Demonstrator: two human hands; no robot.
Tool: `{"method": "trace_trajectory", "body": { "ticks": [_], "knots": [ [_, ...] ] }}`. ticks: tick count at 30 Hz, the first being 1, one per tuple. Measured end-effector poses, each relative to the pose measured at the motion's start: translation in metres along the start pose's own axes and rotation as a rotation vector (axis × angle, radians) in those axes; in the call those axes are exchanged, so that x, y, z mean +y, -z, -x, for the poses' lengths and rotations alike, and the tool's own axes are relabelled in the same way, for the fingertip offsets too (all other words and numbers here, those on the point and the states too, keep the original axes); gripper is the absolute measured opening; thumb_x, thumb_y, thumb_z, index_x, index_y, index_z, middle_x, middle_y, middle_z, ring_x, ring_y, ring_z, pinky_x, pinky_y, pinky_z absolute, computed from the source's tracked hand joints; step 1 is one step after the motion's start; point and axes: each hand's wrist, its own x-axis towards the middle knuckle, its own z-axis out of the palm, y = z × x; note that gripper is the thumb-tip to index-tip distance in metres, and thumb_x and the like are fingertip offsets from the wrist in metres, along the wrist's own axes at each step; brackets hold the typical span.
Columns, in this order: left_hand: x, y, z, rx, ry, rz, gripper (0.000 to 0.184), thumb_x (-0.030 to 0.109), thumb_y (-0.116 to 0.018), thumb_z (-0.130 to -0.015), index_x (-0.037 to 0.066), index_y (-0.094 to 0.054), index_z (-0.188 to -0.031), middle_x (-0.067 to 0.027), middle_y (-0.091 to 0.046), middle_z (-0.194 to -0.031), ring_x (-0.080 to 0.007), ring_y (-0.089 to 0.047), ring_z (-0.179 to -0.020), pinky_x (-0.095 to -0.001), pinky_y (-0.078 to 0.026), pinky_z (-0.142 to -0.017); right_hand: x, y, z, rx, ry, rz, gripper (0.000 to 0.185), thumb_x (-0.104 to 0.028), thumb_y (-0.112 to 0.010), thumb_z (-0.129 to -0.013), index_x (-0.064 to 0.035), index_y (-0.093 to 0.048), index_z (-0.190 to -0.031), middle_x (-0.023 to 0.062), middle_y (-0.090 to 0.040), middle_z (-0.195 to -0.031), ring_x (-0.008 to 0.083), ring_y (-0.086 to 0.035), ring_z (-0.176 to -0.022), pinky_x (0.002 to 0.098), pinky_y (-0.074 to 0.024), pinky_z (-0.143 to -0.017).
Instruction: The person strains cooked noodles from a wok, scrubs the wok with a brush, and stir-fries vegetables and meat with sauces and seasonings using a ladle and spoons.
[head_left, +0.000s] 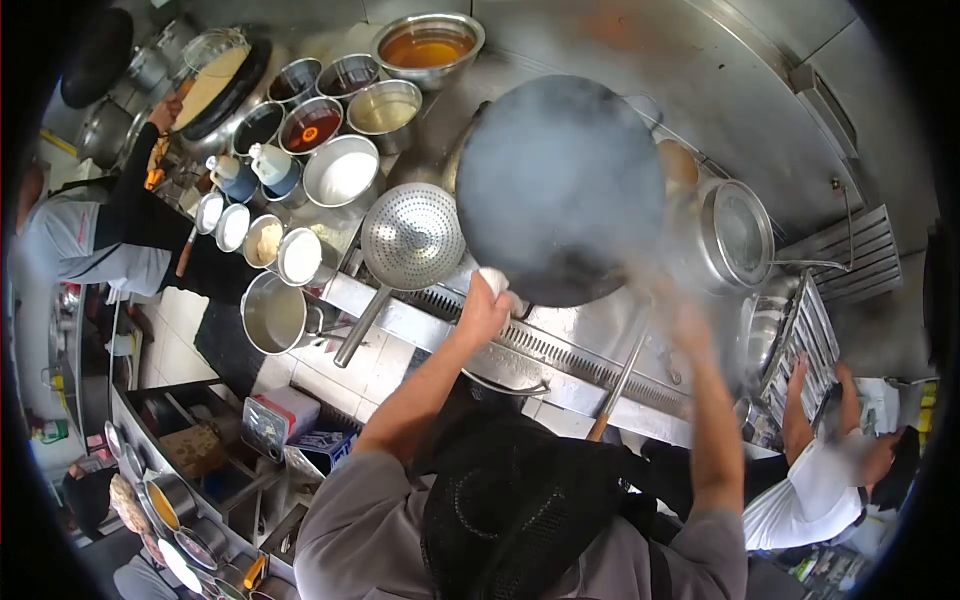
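A large dark wok [560, 190] gives off thick smoke or steam that veils its inside. My left hand [482, 318] is closed at the wok's near left edge, around a whitish cloth [494, 281]; the grip beneath the cloth is hidden. My right hand [678, 305] is a blur just off the wok's lower right rim, and its fingers cannot be made out. Below that hand a long-handled tool [620, 375] with a wooden end leans across the stove's front edge. To the left of the wok rests a perforated metal strainer [413, 237], its handle pointing toward me.
Metal pots of sauces and powders, among them a white-filled one [341, 170], stand left of the stove. A bowl of orange liquid [428, 50] sits behind. At right are a round pot [738, 235] and slatted racks [805, 345]. Co-workers work at far left and right.
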Motion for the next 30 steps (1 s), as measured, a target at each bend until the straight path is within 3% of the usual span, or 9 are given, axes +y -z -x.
{"method": "trace_trajectory", "body": {
  "ticks": [4,10,13,14,16,19,24,28,30],
  "knots": [
    [-0.009,-0.014,-0.046,-0.078,0.171,0.122,0.029,0.007,-0.054,-0.085,-0.006,-0.048,-0.111,-0.0171,-0.059,-0.098,-0.0263,-0.060,-0.090,-0.0387,-0.050,-0.080,-0.057,0.163,-0.127,0.330,-0.236,0.117,0.058,-0.025,-0.068,-0.091,-0.0047,-0.049,-0.142,0.0248,-0.064,-0.121,0.0388,-0.063,-0.112,0.0444,-0.0499,-0.092],
    [0.010,-0.024,-0.038,-0.021,0.384,0.445,0.032,0.010,-0.054,-0.089,-0.005,-0.044,-0.115,-0.0152,-0.058,-0.104,-0.0185,-0.059,-0.091,-0.0353,-0.051,-0.076,-0.119,0.088,-0.255,1.091,-0.105,-0.203,0.069,-0.020,-0.068,-0.093,0.0046,-0.035,-0.148,0.0287,-0.046,-0.145,0.0361,-0.049,-0.132,0.0403,-0.0381,-0.109],
    [0.018,-0.019,-0.043,-0.099,0.439,0.472,0.031,0.011,-0.054,-0.091,-0.004,-0.042,-0.116,-0.0137,-0.057,-0.102,-0.0177,-0.058,-0.091,-0.0347,-0.050,-0.077,-0.145,-0.048,-0.289,0.786,-0.317,-0.492,0.080,-0.029,-0.068,-0.092,0.0022,-0.025,-0.152,0.0295,-0.043,-0.147,0.0382,-0.043,-0.137,0.0406,-0.0326,-0.114],
    [0.027,-0.011,-0.044,-0.178,0.535,0.552,0.031,0.011,-0.054,-0.091,-0.004,-0.042,-0.116,-0.0132,-0.056,-0.102,-0.0183,-0.058,-0.092,-0.0347,-0.050,-0.078,-0.187,-0.034,-0.280,0.020,-0.795,-0.976,0.082,-0.034,-0.069,-0.091,-0.0083,-0.025,-0.156,0.0263,-0.056,-0.135,0.0371,-0.054,-0.127,0.0393,-0.0391,-0.109],
    [0.017,-0.019,-0.036,-0.094,0.432,0.432,0.032,0.012,-0.054,-0.092,-0.004,-0.042,-0.117,-0.0147,-0.057,-0.105,-0.0201,-0.058,-0.096,-0.0347,-0.050,-0.083,-0.196,-0.109,-0.245,-0.045,-0.191,-0.661,0.079,-0.037,-0.071,-0.090,-0.0198,-0.031,-0.156,0.0202,-0.067,-0.117,0.0357,-0.067,-0.103,0.0380,-0.0507,-0.096],
    [0.026,-0.015,-0.027,-0.122,0.380,0.378,0.041,0.018,-0.056,-0.094,-0.006,-0.039,-0.122,-0.0160,-0.057,-0.108,-0.0228,-0.057,-0.099,-0.0351,-0.048,-0.090,-0.173,-0.033,-0.207,-0.509,-0.160,-0.661,0.076,-0.040,-0.071,-0.088,-0.0239,-0.036,-0.154,0.0175,-0.070,-0.110,0.0335,-0.070,-0.082,0.0370,-0.0562,-0.082],
    [0.007,-0.027,-0.038,-0.132,0.484,0.421,0.041,0.019,-0.057,-0.095,-0.004,-0.039,-0.123,-0.0138,-0.056,-0.111,-0.0216,-0.058,-0.098,-0.0336,-0.049,-0.087,-0.167,-0.019,-0.188,-0.380,-0.643,-0.513,0.068,-0.040,-0.070,-0.088,-0.0157,-0.045,-0.147,0.0145,-0.068,-0.077,0.0188,-0.065,-0.059,0.0337,-0.0558,-0.058],
    [0.023,-0.007,-0.031,-0.145,0.530,0.584,0.039,0.019,-0.059,-0.096,0.001,-0.040,-0.126,-0.0086,-0.054,-0.114,-0.0165,-0.056,-0.102,-0.0329,-0.050,-0.084,-0.127,0.021,-0.152,-0.857,-0.198,-0.690,0.077,-0.045,-0.073,-0.083,-0.0218,-0.043,-0.150,0.0092,-0.070,-0.110,0.0190,-0.065,-0.064,0.0298,-0.0561,-0.060],
    [0.033,0.000,-0.030,-0.193,0.638,0.828,0.039,0.018,-0.059,-0.098,0.001,-0.040,-0.127,-0.0064,-0.052,-0.117,-0.0149,-0.055,-0.104,-0.0327,-0.050,-0.085,-0.062,0.072,-0.168,-0.857,-0.469,-0.411,0.076,-0.047,-0.073,-0.084,-0.0228,-0.044,-0.149,0.0144,-0.069,-0.117,0.0275,-0.070,-0.083,0.0353,-0.0578,-0.069]
  ]
}}
